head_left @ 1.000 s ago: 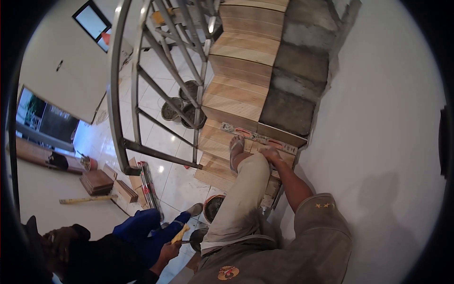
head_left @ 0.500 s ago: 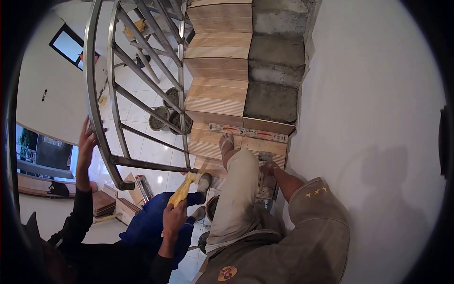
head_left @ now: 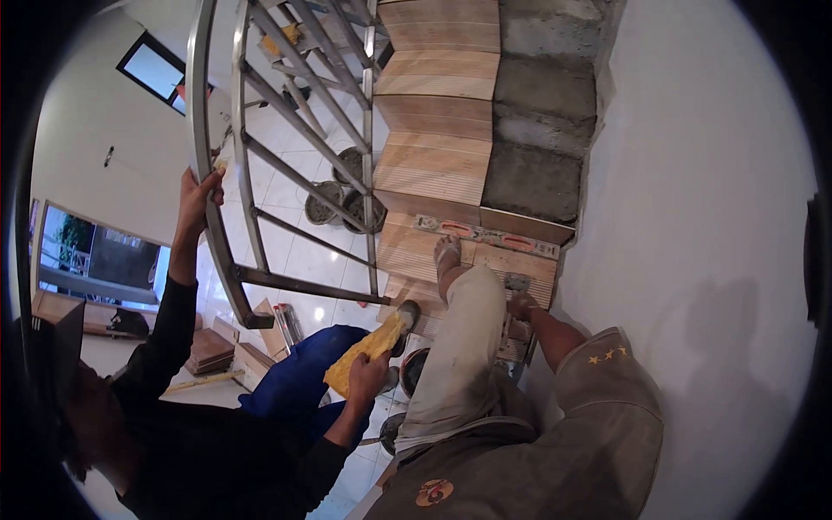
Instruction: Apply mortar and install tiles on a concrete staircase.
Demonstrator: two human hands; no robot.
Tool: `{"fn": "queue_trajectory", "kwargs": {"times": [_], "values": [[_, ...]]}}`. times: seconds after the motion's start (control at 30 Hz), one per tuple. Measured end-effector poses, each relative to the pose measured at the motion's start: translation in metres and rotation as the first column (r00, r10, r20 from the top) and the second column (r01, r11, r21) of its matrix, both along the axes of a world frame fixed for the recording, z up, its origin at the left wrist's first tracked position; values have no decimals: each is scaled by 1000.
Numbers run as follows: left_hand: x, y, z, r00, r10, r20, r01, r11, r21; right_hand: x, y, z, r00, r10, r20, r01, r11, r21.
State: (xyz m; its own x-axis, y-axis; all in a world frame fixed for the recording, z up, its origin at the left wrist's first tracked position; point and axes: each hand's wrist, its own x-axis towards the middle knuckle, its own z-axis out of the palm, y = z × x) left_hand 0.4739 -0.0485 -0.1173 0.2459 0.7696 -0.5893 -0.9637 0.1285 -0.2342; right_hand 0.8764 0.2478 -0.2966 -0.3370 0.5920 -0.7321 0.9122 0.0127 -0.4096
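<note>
Now, right hand (head_left: 523, 307): just nearside of the spirit level (head_left: 487, 236), below its right half; it looks partly curled, but how far it closes, or whether it grips anything, I cannot tell.
Left hand: out of view.
Grey piece (head_left: 517, 282): between right hand and level, touching the hand or just beyond; probably hard and gritty, best taken by its sides.
Spirit level: flat on the tread (head_left: 400, 253); likely stiff, fairly light, its orange-edged slots (head_left: 455, 230) the surest hold.
Foot (head_left: 447, 254): just nearside of the level.
Co-worker's hand (head_left: 370, 376): left of the level, bunching soft-looking yellow cloth (head_left: 357, 354).
</note>
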Motion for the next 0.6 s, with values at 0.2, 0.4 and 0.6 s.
{"fn": "queue_trajectory", "kwargs": {"times": [0.2, 0.4, 0.6], "values": [[3, 27, -6, -716, -125, -687, 451, 668, -592, 8, 0, -31, 980, 199, -10, -197, 975, 99], [24, 58, 44, 298, -283, -912, 435, 890, -135, 7, 9, -45, 966, 257, -11, -254, 963, 92], [21, 105, 40, 984, -128, -123, 140, 986, 94, 13, 8, -36, 849, 528, 6, -511, 817, 268]]}}
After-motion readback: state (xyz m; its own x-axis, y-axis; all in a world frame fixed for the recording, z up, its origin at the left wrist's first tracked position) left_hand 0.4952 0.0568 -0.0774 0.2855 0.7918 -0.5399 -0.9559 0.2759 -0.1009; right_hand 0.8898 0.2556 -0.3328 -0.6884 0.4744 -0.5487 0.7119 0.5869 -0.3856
